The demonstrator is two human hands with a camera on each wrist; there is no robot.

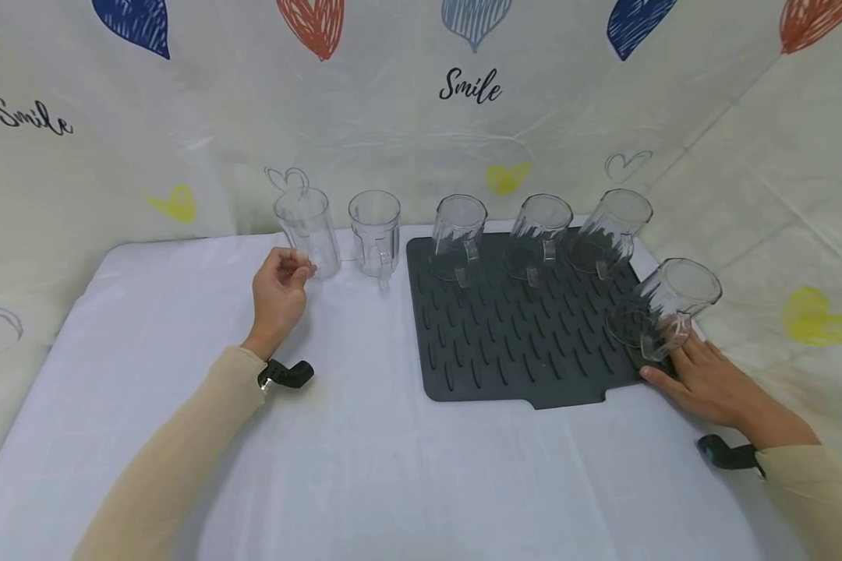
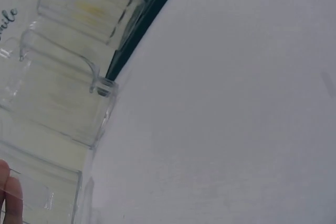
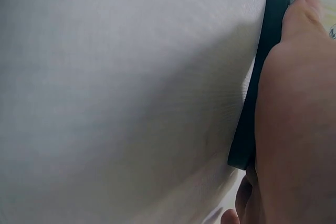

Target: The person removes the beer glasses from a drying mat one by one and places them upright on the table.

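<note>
My left hand [image 1: 279,292] pinches the handle of the leftmost clear glass mug [image 1: 316,226], which stands on the white cloth at the back. Its fingertips [image 2: 13,190] show against that mug's handle at the lower left of the left wrist view. A second glass mug [image 1: 375,226] stands just to the right. My right hand [image 1: 723,386] lies with fingers extended at the near right corner of a dark ribbed drying mat [image 1: 491,351], thumb along its edge. Close over these fingers is the nearest glass mug [image 1: 684,292] on the mat, partly hiding them.
Along the mat's back edge stand a left glass mug [image 1: 458,226], a middle glass mug [image 1: 542,226] and a right glass mug [image 1: 613,222]. A printed cloth [image 1: 393,117] hangs behind the table [image 1: 393,475] and at its sides.
</note>
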